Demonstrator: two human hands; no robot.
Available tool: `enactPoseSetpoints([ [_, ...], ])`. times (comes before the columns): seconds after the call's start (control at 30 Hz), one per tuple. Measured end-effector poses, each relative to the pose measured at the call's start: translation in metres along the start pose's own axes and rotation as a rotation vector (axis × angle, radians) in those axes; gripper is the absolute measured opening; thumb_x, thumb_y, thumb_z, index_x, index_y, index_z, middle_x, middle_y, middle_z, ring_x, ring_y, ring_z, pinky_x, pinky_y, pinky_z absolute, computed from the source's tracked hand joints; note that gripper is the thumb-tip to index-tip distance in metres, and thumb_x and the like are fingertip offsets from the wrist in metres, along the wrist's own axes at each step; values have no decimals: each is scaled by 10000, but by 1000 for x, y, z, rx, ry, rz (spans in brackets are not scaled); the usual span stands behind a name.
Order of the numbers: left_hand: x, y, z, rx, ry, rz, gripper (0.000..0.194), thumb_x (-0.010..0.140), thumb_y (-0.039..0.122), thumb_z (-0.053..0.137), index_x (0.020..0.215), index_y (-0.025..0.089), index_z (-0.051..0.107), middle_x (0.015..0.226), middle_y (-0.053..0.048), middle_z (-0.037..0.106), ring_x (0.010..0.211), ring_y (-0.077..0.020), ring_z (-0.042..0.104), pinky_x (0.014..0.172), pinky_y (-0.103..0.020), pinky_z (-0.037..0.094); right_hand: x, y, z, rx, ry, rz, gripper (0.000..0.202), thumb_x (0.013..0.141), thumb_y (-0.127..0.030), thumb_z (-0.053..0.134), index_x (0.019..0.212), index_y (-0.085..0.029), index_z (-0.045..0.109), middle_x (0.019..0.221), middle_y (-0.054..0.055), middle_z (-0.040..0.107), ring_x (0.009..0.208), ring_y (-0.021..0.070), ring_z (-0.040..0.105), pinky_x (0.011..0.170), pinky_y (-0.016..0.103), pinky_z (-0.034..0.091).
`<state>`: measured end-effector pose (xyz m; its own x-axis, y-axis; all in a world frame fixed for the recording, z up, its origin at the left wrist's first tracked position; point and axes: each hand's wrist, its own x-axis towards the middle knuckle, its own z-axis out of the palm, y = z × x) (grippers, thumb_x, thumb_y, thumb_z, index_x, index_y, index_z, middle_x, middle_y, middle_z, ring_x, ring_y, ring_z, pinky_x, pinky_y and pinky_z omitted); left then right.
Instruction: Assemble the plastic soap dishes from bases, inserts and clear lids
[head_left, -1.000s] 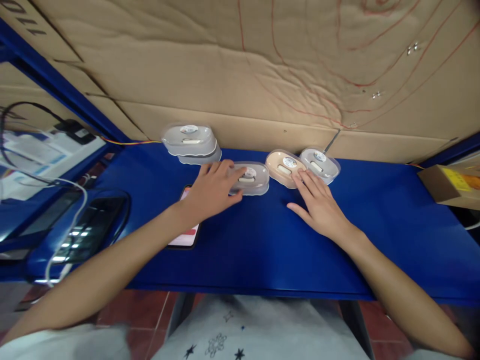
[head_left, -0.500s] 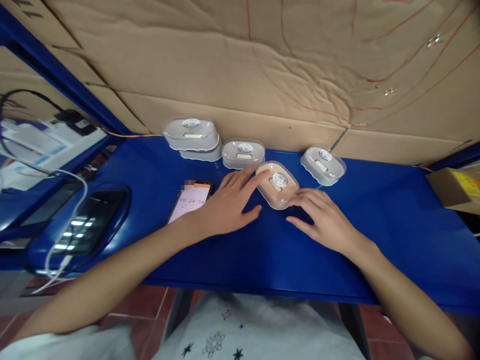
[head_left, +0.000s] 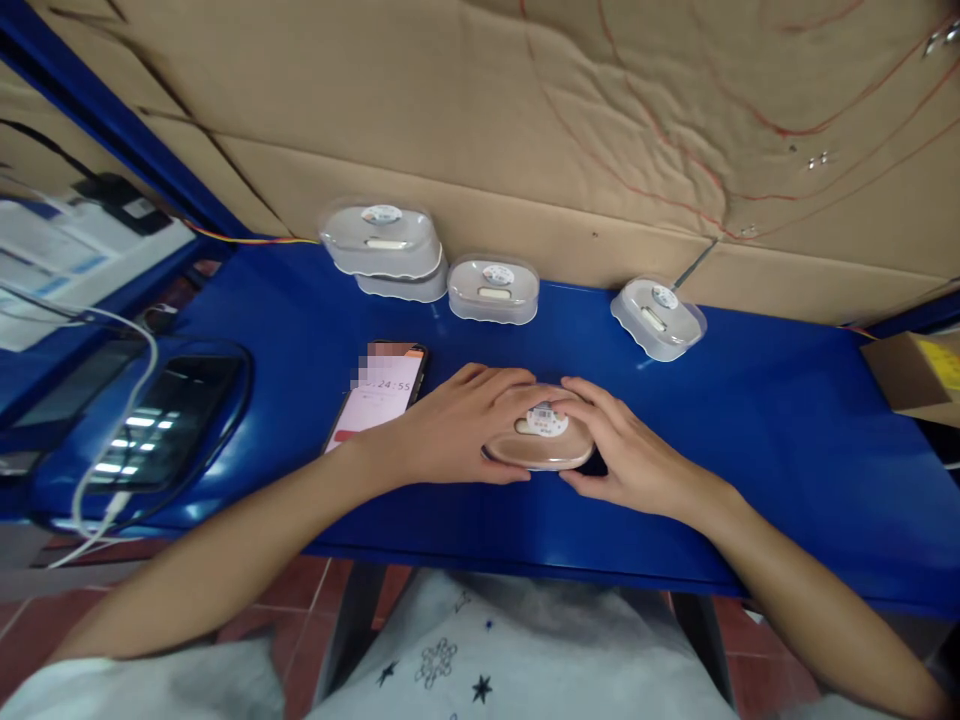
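Observation:
A pinkish-brown oval container [head_left: 555, 450] with a clear lid and a round white label lies between my hands on the blue table [head_left: 480, 530]. My left hand [head_left: 465, 425] grips its left side, fingers at the far edge and thumb at the near edge. My right hand [head_left: 630, 450] holds the right side the same way, with a fingertip by the label. Behind, a grey-white container [head_left: 493, 290] sits at the middle, a stack of two similar ones [head_left: 382, 240] is to its left, and another [head_left: 660, 318] stands to the right.
A phone [head_left: 382, 390] showing a running timer lies left of my left hand. Further left are a dark-screened device [head_left: 161, 425] and white cables [head_left: 142, 390]. A cardboard wall [head_left: 337, 100] rises behind the table, and an open cardboard box [head_left: 911, 375] is at the right edge.
The pinkish-brown container has come nearer to me and turned. Both hands have closed around its sides, where before they only reached to it with spread fingers. The view has shifted slightly.

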<state>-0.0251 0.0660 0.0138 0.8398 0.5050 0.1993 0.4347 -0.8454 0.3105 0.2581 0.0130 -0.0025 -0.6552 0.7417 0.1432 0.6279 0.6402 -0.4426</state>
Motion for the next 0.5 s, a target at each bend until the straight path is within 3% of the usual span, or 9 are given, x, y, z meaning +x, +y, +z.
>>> enactPoseSetpoints([
  [0.2,-2,-2,1,-130,16,-68,811,875,499,813,1568,337,426,1550,-122,552,1415,-359,549,1173,-521,436,2,9,7,86,11,45,1014,938,-440,785,1686,-321,110,1693,192,355,1607,392,319,1224,686,401],
  [0.33,-3,-4,-5,-126,110,-114,731,926,525,756,1539,301,425,1576,-141,518,1452,-351,515,1180,-515,438,-2,13,1,95,24,56,1161,917,-406,814,1710,-331,-30,1775,174,188,1640,384,238,1258,667,369],
  [0.4,-1,-7,-7,-78,191,-175,702,928,535,743,1513,277,452,1572,-154,518,1452,-372,509,1188,-541,428,-7,14,-7,88,11,76,1246,883,-385,849,1709,-354,-82,1788,149,166,1627,401,267,1249,666,389],
  [0.5,2,-13,-5,31,256,-296,680,930,522,734,1495,236,485,1571,-180,512,1432,-415,515,1184,-588,422,-14,10,-20,60,-70,112,1263,856,-328,869,1712,-380,-58,1749,136,294,1553,406,410,1201,653,455],
])
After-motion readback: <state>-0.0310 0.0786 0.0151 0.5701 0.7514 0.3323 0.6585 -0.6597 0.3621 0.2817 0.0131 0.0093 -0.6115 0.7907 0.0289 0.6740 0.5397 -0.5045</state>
